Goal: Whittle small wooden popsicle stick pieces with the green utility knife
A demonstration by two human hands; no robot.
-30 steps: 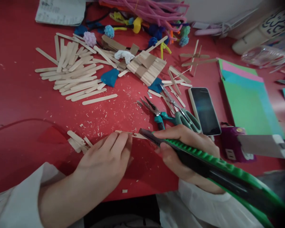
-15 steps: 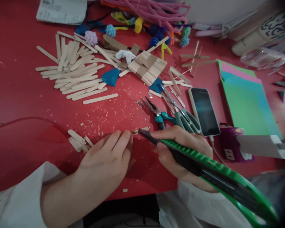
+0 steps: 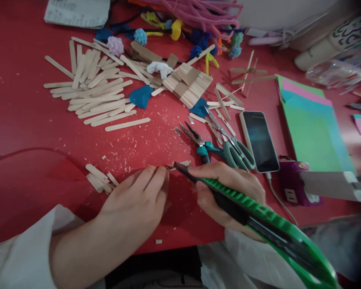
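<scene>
My right hand is closed around a green and black utility knife. The knife's dark tip lies against a small wooden craft stick on the red table. My left hand presses that stick down, its fingers together; much of the stick is hidden beneath them. Pale wood shavings are scattered around the spot. Left of my left hand sits a small heap of cut stick pieces.
Beyond my hands lie pliers, scissors and a phone on a cable. Many craft sticks are piled at the back left, beside a glued stick panel. Coloured sheets lie on the right.
The knife and my right hand have shifted slightly to the left, with the handle's end tilting lower. My left hand stays almost in place on the stick.
</scene>
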